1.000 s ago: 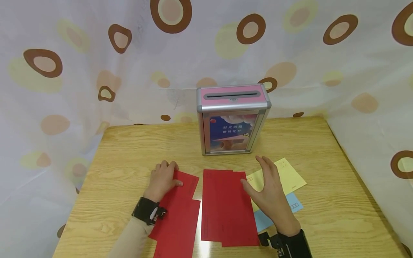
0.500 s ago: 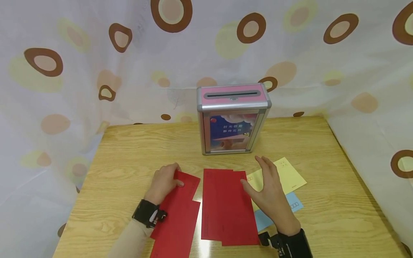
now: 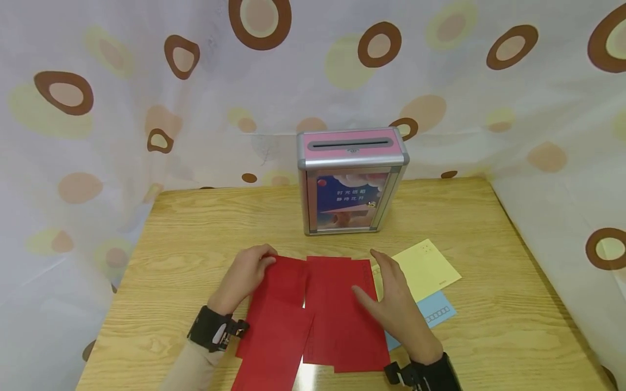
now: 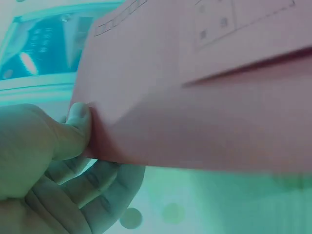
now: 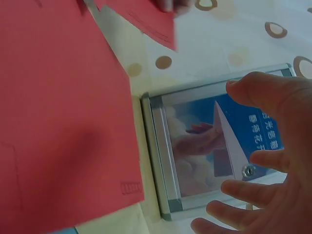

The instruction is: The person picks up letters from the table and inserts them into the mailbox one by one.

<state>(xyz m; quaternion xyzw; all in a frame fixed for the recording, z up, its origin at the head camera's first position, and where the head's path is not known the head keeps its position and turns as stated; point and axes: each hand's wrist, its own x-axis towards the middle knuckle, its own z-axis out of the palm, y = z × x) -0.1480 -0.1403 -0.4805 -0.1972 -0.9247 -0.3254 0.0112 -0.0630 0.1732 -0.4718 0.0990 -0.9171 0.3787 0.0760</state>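
In the head view my left hand (image 3: 243,277) pinches the upper left corner of a red envelope (image 3: 288,278), its near side raised. In the left wrist view the thumb lies on this envelope's (image 4: 141,112) face, fingers behind it. A second red envelope (image 3: 279,345) overlaps it nearer me; whether the hand grips both, I cannot tell. Two more red envelopes (image 3: 337,326) lie overlapped at the middle. Over their right edge hovers my right hand (image 3: 396,307), thumb and fingers spread and holding nothing. The right wrist view has this hand (image 5: 273,165) in front of the box.
A pink and silver letter box (image 3: 349,201) with a slot (image 3: 350,144) on top stands at the back of the wooden table (image 3: 205,217). To the right, a yellow envelope (image 3: 423,269) overlaps a blue envelope (image 3: 442,310). Patterned curtain (image 3: 220,92) surrounds the table.
My left hand has lifted the left red envelopes and shifted them rightward, so they now overlap the middle pair's edge. My right hand has moved slightly left, still spread.
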